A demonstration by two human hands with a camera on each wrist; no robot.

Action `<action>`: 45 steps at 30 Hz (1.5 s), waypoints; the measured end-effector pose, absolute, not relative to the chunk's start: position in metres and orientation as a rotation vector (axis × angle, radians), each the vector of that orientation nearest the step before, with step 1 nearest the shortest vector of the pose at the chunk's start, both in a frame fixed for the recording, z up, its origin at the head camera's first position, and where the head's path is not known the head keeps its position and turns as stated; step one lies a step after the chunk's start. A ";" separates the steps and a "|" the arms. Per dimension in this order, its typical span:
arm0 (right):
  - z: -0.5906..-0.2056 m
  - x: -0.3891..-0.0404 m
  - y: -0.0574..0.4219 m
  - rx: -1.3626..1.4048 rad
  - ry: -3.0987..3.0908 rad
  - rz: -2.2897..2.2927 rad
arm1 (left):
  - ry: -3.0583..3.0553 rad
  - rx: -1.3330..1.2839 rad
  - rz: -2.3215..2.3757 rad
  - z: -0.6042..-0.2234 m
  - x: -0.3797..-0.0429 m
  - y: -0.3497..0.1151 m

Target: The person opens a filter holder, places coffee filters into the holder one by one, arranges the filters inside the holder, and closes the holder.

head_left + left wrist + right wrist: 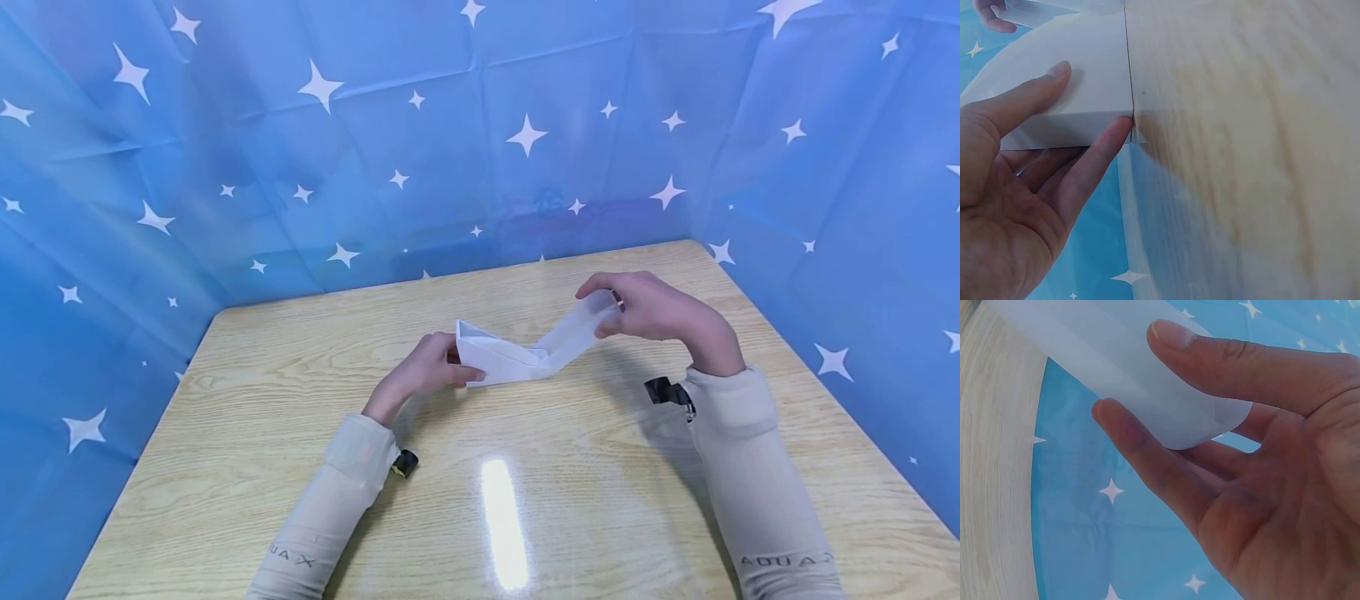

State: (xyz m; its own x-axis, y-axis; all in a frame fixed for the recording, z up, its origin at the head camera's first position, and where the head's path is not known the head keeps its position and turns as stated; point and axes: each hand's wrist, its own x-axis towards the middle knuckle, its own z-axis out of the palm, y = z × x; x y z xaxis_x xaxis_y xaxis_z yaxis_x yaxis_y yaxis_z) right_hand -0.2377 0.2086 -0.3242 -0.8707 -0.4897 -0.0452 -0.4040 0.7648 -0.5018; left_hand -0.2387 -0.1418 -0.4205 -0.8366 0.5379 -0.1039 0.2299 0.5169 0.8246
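Note:
A small white box with an open, slanting top rests on the table, left of my right hand. My left hand grips its left end, thumb on the near face and the other fingers around the end and behind. From the box's right side a translucent white flap slopes up to the right. My right hand holds the flap's rounded upper end, with the thumb on one face and fingers at its edge and behind. What lies inside the box cannot be made out.
The light wood-grain table carries a bright glare strip near its front. A blue cloth with white stars hangs behind and along both sides. Black wrist devices sit at both cuffs.

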 end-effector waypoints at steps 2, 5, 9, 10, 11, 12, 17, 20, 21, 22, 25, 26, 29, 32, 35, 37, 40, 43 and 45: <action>-0.324 -0.237 0.208 -0.711 2.783 -0.743 | 2.416 0.641 1.236 -0.421 -0.239 -0.142; -0.324 -0.237 0.208 -0.710 2.774 -0.756 | 2.411 0.644 1.236 -0.422 -0.240 -0.142; -0.324 -0.237 0.208 -0.702 2.767 -0.769 | 2.409 0.646 1.232 -0.422 -0.240 -0.142; -0.324 -0.237 0.208 -0.703 2.766 -0.770 | 2.410 0.647 1.231 -0.422 -0.240 -0.142; -0.324 -0.237 0.208 -0.702 2.766 -0.771 | 2.411 0.646 1.230 -0.422 -0.240 -0.142; -0.324 -0.237 0.208 -0.706 2.766 -0.770 | 2.410 0.645 1.232 -0.422 -0.240 -0.142; -0.323 -0.237 0.208 -0.720 2.765 -0.763 | 2.410 0.643 1.241 -0.421 -0.240 -0.142; -0.323 -0.236 0.207 -0.720 2.767 -0.766 | 2.413 0.647 1.240 -0.421 -0.240 -0.142; -0.322 -0.236 0.207 -0.723 2.769 -0.769 | 2.414 0.649 1.240 -0.421 -0.240 -0.142; -0.322 -0.236 0.207 -0.725 2.769 -0.773 | 2.415 0.650 1.240 -0.421 -0.240 -0.142; -0.322 -0.236 0.206 -0.745 2.775 -0.781 | 2.410 0.666 1.250 -0.421 -0.240 -0.142; -0.322 -0.237 0.206 -0.747 2.775 -0.786 | 2.408 0.670 1.254 -0.421 -0.240 -0.142; -0.323 -0.236 0.206 -0.757 2.776 -0.790 | 2.400 0.681 1.264 -0.421 -0.240 -0.143; -0.323 -0.235 0.205 -0.747 2.776 -0.796 | 2.400 0.676 1.261 -0.420 -0.239 -0.143; -0.323 -0.235 0.205 -0.739 2.775 -0.804 | 2.396 0.667 1.259 -0.420 -0.239 -0.142; -0.323 -0.235 0.205 -0.731 2.772 -0.815 | 2.393 0.663 1.260 -0.420 -0.239 -0.143; -0.323 -0.235 0.205 -0.726 2.769 -0.825 | 2.387 0.666 1.263 -0.420 -0.239 -0.143; -0.322 -0.234 0.203 -0.722 2.761 -0.835 | 2.387 0.670 1.260 -0.420 -0.240 -0.143; -0.322 -0.234 0.202 -0.721 2.757 -0.840 | 2.385 0.669 1.261 -0.421 -0.240 -0.143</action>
